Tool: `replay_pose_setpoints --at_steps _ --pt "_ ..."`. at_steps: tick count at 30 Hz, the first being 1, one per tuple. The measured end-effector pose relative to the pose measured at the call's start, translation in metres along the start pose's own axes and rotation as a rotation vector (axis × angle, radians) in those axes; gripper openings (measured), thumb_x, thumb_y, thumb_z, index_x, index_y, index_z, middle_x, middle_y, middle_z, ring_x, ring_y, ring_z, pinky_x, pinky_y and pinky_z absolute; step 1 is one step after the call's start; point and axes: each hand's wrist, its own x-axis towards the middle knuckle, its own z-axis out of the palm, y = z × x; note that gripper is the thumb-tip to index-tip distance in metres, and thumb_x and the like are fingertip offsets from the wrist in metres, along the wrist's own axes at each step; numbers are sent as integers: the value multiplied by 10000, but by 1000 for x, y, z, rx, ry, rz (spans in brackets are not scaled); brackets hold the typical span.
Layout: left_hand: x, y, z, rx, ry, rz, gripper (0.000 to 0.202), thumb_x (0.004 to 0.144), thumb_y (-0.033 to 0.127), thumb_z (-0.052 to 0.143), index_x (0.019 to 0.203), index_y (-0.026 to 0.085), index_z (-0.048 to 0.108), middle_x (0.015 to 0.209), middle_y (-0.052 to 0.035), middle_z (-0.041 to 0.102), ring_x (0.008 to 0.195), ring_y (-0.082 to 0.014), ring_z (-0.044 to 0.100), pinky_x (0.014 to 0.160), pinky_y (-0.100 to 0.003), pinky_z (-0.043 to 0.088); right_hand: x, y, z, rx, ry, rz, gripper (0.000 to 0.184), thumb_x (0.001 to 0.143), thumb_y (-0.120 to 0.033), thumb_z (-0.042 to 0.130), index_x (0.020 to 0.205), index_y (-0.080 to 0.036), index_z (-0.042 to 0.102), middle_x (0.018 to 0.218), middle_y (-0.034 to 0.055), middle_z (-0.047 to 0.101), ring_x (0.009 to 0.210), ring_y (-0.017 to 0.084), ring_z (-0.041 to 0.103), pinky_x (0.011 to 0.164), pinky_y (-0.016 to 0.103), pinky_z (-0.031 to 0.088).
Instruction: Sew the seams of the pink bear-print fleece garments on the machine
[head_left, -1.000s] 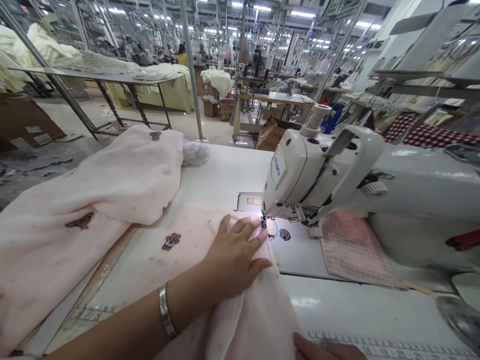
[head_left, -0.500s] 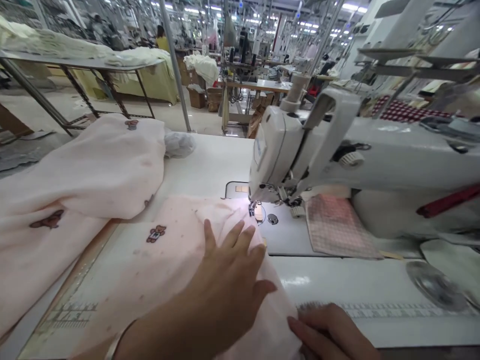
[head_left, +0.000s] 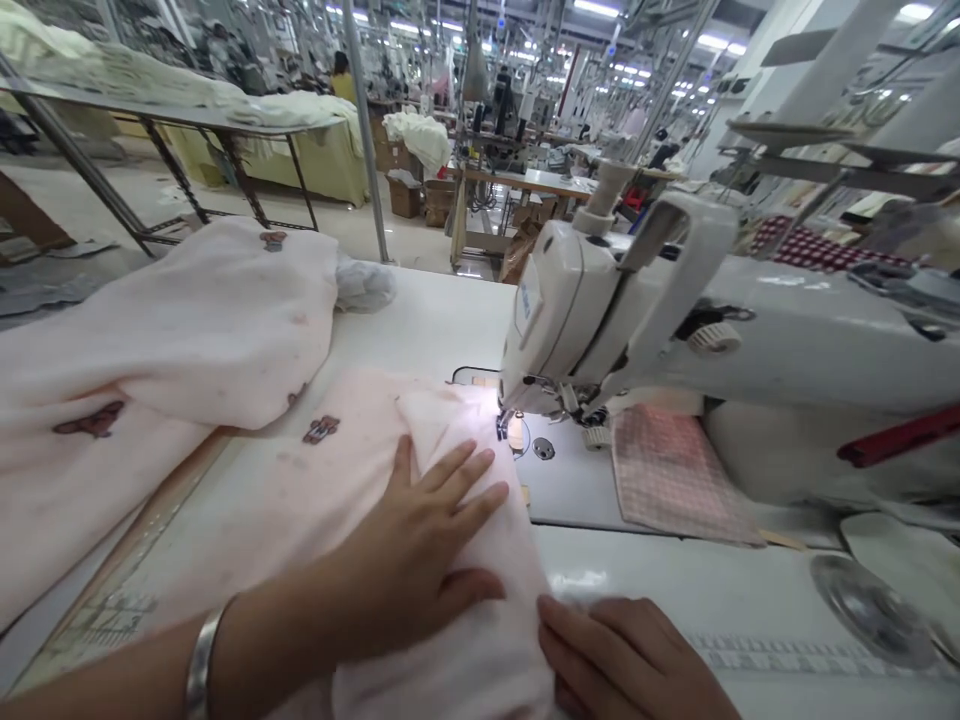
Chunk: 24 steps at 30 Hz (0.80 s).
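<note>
Pale pink fabric (head_left: 352, 510) printed with small bears lies over the white table, its edge under the presser foot (head_left: 502, 428) of a white sewing machine (head_left: 645, 300). My left hand (head_left: 420, 530), with a silver bangle at the wrist, rests flat on this cloth, fingers spread just in front of the needle area. Nearer the table's front, my right hand (head_left: 622, 650) pinches the fabric's right edge between thumb and fingers. A lamp lights the cloth beside the foot.
More bear-printed pink fabric (head_left: 195, 320) is heaped at the left. A pink checked cloth (head_left: 671, 475) lies under the machine arm. A round metal disc (head_left: 874, 610) sits at the right. Behind stand a metal pole (head_left: 367, 140) and a table piled with pale cloth (head_left: 187, 95).
My left hand has slid slightly left and lies flatter. My right hand has moved a little left along with the fabric edge. The camera view has shifted slightly.
</note>
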Motion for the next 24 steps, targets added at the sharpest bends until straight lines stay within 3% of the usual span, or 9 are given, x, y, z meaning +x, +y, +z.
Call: replay_pose_setpoints --at_steps 5,8,15,21,24 --pt "24 -47 -18 9 16 127 603 867 528 463 1360 200 352 1444 -153 304 1337 -315 245 1038 -635 60 41 20 11 35 64 -57 201 877 -128 480 992 -119 644 1018 80 681 714 169 562 594 309 476" --pt "41 -70 -25 11 59 201 568 861 517 487 1323 195 407 1412 -150 363 1326 -294 275 1070 -529 149 61 32 15 69 75 -53 235 863 -80 445 997 -122 633 997 89 673 727 172 549 591 308 467" --pt "81 -108 -37 82 61 305 524 822 483 565 1245 181 493 1347 -128 454 1291 -265 334 1072 -429 206 83 65 35 82 34 52 227 889 -150 444 1063 -146 589 951 105 611 791 166 574 703 319 491" --pt "102 -129 -42 227 100 234 494 888 424 483 1312 181 414 1410 -72 387 1313 -230 290 1103 -428 44 87 77 47 42 47 72 223 898 -182 439 1091 -184 551 910 67 606 862 185 569 715 303 483" --pt "89 -114 -33 255 127 158 523 879 465 480 1312 178 423 1408 -101 384 1315 -266 286 1089 -500 42 87 67 35 64 39 145 251 923 -189 384 1127 -176 528 939 76 622 870 181 580 722 304 490"
